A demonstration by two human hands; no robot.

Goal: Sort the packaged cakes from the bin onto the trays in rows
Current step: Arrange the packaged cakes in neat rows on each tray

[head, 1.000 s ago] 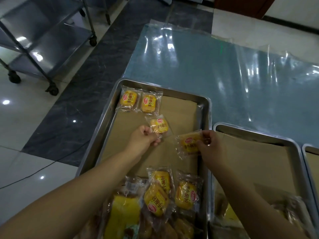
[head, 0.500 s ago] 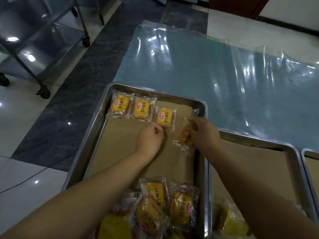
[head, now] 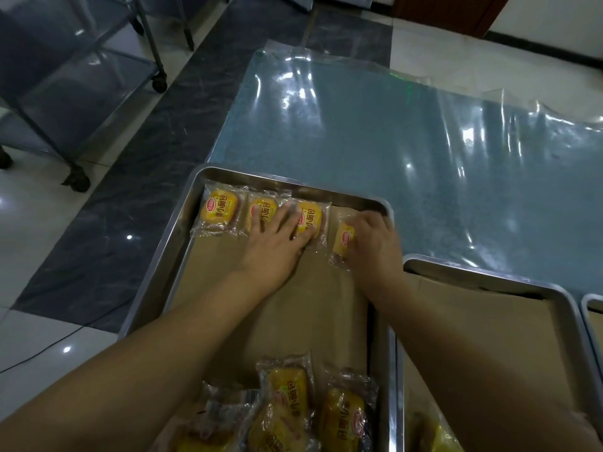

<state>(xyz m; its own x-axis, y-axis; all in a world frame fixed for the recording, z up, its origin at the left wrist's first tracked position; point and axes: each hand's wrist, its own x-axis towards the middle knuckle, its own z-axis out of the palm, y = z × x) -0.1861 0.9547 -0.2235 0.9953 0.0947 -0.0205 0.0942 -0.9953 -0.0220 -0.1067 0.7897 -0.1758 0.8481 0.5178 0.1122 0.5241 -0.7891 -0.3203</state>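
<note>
A steel tray (head: pixel 182 230) lined with brown paper holds a row of yellow packaged cakes along its far edge. The first cake (head: pixel 219 211) lies free at the far left. My left hand (head: pixel 277 243) lies flat with spread fingers on the second cake (head: pixel 257 208) and the third cake (head: pixel 310 216). My right hand (head: pixel 372 243) covers the fourth cake (head: pixel 344 239) at the row's right end, fingers over its wrapper. A heap of more packaged cakes (head: pixel 293 409) lies at the tray's near end.
A second paper-lined tray (head: pixel 489 278) sits to the right, and a third tray's corner (head: pixel 592 300) shows at the far right. Clear plastic film covers the table (head: pixel 391 132) beyond. A wheeled steel cart (head: pixel 78 86) stands on the floor at the left.
Both hands moved to the tray's far edge. The third cake was laid in the row and my left hand opened flat on it; my right hand set the fourth cake down beside it.
</note>
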